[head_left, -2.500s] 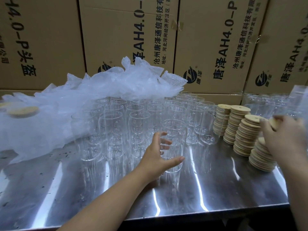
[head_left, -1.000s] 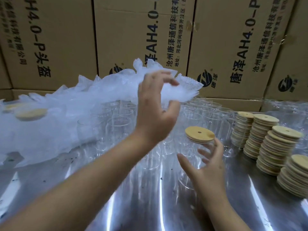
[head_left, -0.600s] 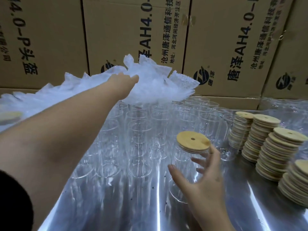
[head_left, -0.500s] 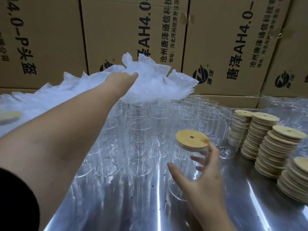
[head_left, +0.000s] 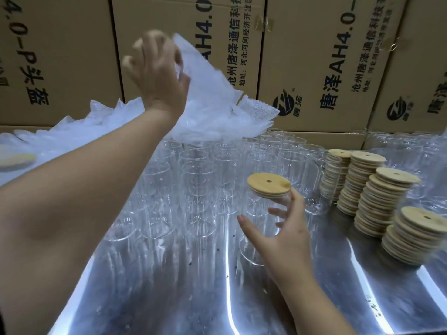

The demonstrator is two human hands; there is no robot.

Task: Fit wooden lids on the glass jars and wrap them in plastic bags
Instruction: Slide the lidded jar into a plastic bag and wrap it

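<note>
Nearest thing is the shiny steel tabletop [head_left: 169, 298], streaky reflections and a few dark specks on it. The right hand [head_left: 286, 238] enters from the bottom edge and is cupped round a tall clear glass jar [head_left: 254, 204] near the front of the table: thumb on the near-left side, fingers [head_left: 296, 201] curved round the far side just under the rim, so it's got hold of it. Can't tell if the jar's base is on the steel or a touch off it. Sitting flat on its mouth is a round pale wooden lid [head_left: 268, 183] with a small hole in the middle.

To the right, apart from that hand, are several leaning stacks of wooden lids [head_left: 377, 201]. Behind and left of the held jar is a crowd of empty glass jars [head_left: 200, 189], upright in rows, open-topped.

The left arm reaches across from the left, and the left hand [head_left: 157, 76] is up high, well apart from the right one, blurry, fingers bunched on a crinkly clear plastic bag [head_left: 205, 93] that trails down to the heap of plastic bags [head_left: 96, 126] draped over the back rows. Far left there's a blurred wooden disc [head_left: 17, 159] in the plastic, can't make out more. Right at the back: brown cardboard boxes [head_left: 314, 56] with printed lettering.
</note>
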